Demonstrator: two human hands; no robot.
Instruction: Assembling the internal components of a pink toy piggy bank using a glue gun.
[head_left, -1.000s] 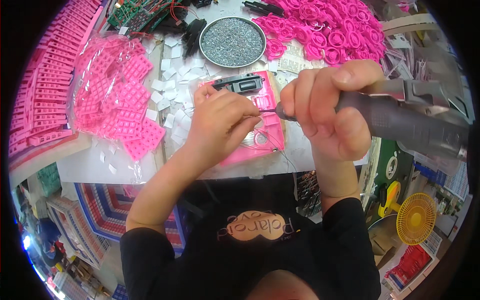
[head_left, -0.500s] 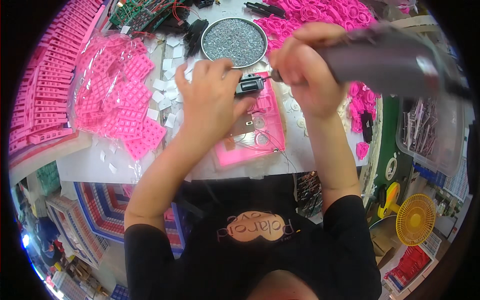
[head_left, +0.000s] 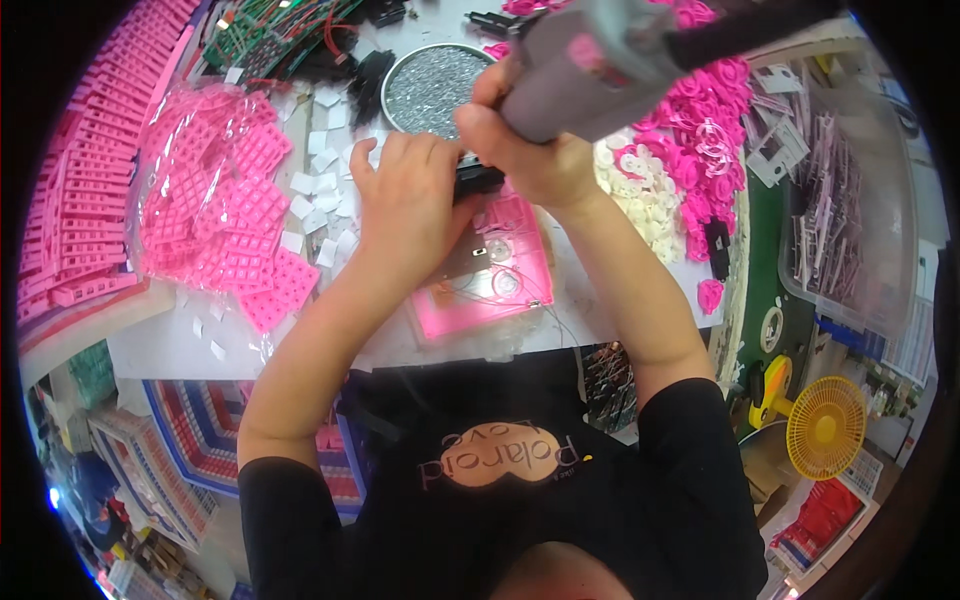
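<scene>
My right hand (head_left: 545,160) is wrapped round a grey electric screwdriver (head_left: 575,85), whose dark cord end points up and to the right. Its tip is hidden behind my fingers, close to a small black plastic part (head_left: 478,180). That part is held by my left hand (head_left: 405,195), fingers on its far side and thumb on the near side. Under both hands lies a pink plastic housing (head_left: 445,318) with a brown board and thin loose wires inside. Just beyond my hands stands a round metal dish (head_left: 440,85) full of small screws.
Bagged pink keypad pieces (head_left: 205,190) and scattered white squares (head_left: 325,185) lie left. Pink rings (head_left: 705,140) and white discs (head_left: 640,190) are heaped right. Green circuit boards (head_left: 265,35) sit at the back. A clear bin (head_left: 850,220) and yellow fan (head_left: 825,428) stand further right.
My right hand has swung the screwdriver left and tipped it from lying nearly level to slanting steeply over the black part. My left hand keeps its grip. The whole view has shifted slightly.
</scene>
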